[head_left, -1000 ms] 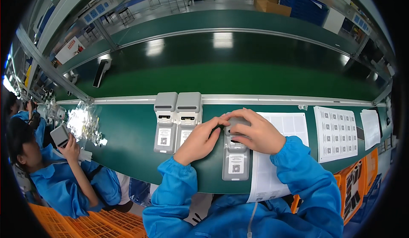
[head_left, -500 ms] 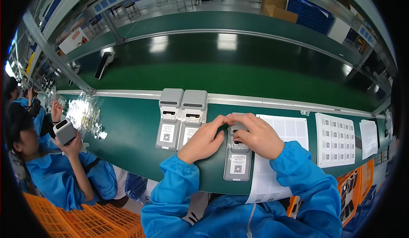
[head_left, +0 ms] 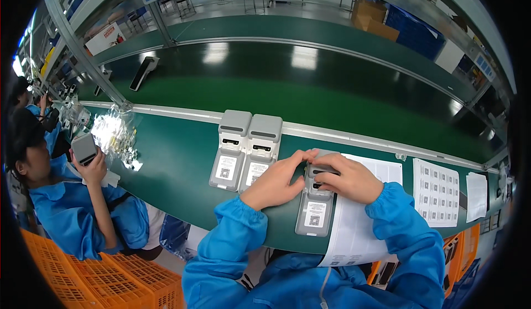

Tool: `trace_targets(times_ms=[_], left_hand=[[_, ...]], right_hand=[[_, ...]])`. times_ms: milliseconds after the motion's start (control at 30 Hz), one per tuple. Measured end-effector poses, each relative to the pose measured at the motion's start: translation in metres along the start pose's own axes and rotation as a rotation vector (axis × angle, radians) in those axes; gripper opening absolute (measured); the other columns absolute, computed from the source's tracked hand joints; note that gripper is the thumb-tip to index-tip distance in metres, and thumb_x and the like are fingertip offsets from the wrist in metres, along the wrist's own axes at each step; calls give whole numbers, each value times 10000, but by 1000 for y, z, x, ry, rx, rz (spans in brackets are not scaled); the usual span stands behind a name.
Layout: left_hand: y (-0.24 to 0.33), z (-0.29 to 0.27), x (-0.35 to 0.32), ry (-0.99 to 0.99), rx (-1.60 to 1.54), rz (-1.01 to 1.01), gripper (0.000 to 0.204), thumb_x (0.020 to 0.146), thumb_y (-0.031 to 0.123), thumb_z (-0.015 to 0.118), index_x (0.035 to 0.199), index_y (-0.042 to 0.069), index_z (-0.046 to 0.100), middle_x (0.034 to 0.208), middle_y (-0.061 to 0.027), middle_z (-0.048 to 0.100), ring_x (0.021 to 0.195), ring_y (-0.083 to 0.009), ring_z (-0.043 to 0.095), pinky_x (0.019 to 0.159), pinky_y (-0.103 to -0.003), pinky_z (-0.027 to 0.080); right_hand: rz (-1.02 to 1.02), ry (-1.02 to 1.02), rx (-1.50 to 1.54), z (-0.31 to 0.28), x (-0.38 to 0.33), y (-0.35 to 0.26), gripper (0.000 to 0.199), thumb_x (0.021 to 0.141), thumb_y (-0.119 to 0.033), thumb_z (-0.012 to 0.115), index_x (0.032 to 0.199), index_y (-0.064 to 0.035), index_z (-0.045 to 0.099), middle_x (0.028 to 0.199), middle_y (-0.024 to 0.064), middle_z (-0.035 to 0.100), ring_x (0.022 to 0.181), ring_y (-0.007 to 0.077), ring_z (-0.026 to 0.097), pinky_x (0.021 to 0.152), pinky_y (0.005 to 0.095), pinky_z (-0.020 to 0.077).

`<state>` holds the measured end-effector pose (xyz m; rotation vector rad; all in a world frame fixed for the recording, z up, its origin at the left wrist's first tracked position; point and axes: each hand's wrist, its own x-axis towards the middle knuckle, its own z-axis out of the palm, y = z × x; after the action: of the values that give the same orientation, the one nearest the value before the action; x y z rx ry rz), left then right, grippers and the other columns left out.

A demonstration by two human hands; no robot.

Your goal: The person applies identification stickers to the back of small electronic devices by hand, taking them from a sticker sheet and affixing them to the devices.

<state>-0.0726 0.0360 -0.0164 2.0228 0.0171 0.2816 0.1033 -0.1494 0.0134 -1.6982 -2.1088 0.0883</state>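
Both hands, left hand and right hand, are still pressing their fingers around the top of the grey rectangular plastic device on the green table. Nothing has shifted; two matching grey devices are lying just beside.

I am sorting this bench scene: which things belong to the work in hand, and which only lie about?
In hand:
left hand
right hand
grey handheld device

Lying about:
two grey devices
white paper sheet
label sheet
co-worker's device
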Motion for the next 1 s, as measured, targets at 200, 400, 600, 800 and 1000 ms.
trace_targets(times_ms=[200, 400, 600, 800, 1000], left_hand=[[0, 6, -7, -24, 13, -42, 774, 930, 88, 683, 1593, -5, 296, 1589, -295, 481, 1454, -458, 511, 1199, -468, 424], [36, 107, -46, 261, 356, -81, 1221, 865, 297, 881, 1616, -165, 35, 1679, -392, 166, 1522, -510, 357, 1234, -505, 364], [37, 134, -50, 412, 364, -232, 1247, 781, 270, 932, 1596, -193, 110, 1573, -412, 332, 1420, -538, 434, 1176, -549, 388], [39, 134, -42, 425, 240, -302, 1163, 765, 182, 901, 1615, -146, 179, 1532, -373, 433, 1358, -503, 521, 1127, -501, 458], [29, 126, -36, 537, 360, -260, 1129, 776, 136, 871, 1626, -129, 176, 1573, -353, 417, 1418, -490, 489, 1184, -480, 424]], right_hand=[[13, -23, -52, -4, 8, -6, 184, 861, -87, 751, 1042, -80, 717, 1335, 122, 634, 1275, 330, 608, 1001, 410, 572], [-69, 19, -43, 7, -1, 10, 195, 835, -79, 753, 1026, -67, 715, 1221, 88, 655, 1192, 313, 614, 968, 380, 575], [-106, -40, 44, -3, -10, 13, 197, 848, -63, 747, 1045, -59, 734, 1191, 62, 661, 1213, 274, 595, 993, 350, 571], [27, 63, 374, -23, -59, 22, 120, 912, -92, 810, 1017, -51, 769, 1147, 74, 708, 1182, 282, 616, 980, 383, 566], [495, 437, 446, -62, -118, 28, 31, 967, -33, 756, 975, -21, 729, 989, 108, 768, 894, 257, 721, 866, 362, 581]])
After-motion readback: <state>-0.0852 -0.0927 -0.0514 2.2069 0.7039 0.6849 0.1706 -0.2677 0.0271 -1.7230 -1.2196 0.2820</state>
